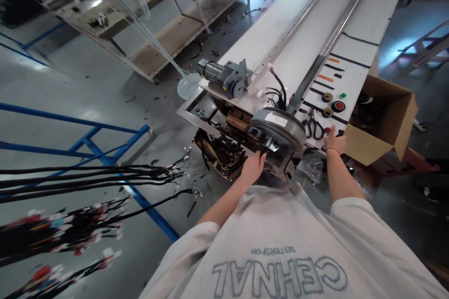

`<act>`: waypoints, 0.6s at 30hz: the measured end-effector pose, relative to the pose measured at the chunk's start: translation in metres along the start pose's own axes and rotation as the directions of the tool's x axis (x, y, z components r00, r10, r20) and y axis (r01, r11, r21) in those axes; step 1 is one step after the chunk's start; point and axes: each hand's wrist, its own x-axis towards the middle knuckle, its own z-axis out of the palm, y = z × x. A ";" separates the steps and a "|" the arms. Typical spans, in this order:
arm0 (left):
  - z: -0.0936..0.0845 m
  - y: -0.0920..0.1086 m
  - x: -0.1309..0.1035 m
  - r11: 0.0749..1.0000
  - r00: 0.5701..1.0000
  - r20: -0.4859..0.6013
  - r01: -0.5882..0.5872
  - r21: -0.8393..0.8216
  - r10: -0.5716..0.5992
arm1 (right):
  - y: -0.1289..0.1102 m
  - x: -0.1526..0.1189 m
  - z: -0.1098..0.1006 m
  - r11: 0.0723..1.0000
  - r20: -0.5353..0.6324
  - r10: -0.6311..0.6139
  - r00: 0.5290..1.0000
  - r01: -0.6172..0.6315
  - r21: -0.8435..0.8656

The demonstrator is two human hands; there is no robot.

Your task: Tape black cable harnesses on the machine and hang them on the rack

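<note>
My left hand (253, 168) is closed at the front of the bench, fingers curled by a dark edge below a large grey round roll (280, 126) with a white label. What it grips, if anything, is too small to make out. My right hand (336, 141) rests at the bench's right front edge, fingers bent near a small red button (327, 130); a dark bit shows beside its fingertips. Left of it lie black-handled scissors (315, 126). Beyond are tape rolls (327, 97), a larger red button (338, 106) and a green button (343, 96).
A motor (222, 74) sits at the bench's left corner. Black wires (279, 86) stand up behind the roll. An open cardboard box (400, 112) adjoins the right side. Cable bundles (87, 177) hang over a blue frame (98, 149) at left. Strips (326, 78) lie along the white bench (266, 32).
</note>
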 end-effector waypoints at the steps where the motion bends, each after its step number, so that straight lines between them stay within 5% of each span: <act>1: -0.002 -0.001 0.000 1.000 1.000 0.001 0.004 -0.026 -0.004 | -0.001 -0.001 -0.001 0.999 -0.009 0.044 0.999 -0.044 0.019; 6: -0.020 -0.036 -0.019 0.937 0.979 0.164 -0.057 -0.345 0.120 | -0.004 -0.004 -0.006 1.000 0.016 0.004 1.000 -0.004 0.018; 10: -0.016 -0.069 -0.057 0.967 0.981 0.192 0.028 -0.251 0.021 | -0.003 -0.003 -0.006 1.000 0.000 0.002 1.000 -0.002 0.027; 13: -0.001 -0.065 -0.071 0.985 0.990 0.130 0.082 -0.150 -0.062 | -0.003 -0.002 -0.005 0.999 -0.008 0.012 1.000 -0.012 0.030; 18: 0.010 -0.032 -0.061 0.988 0.994 0.054 0.100 -0.122 -0.094 | 0.000 0.001 -0.001 1.000 0.007 0.022 1.000 -0.022 0.017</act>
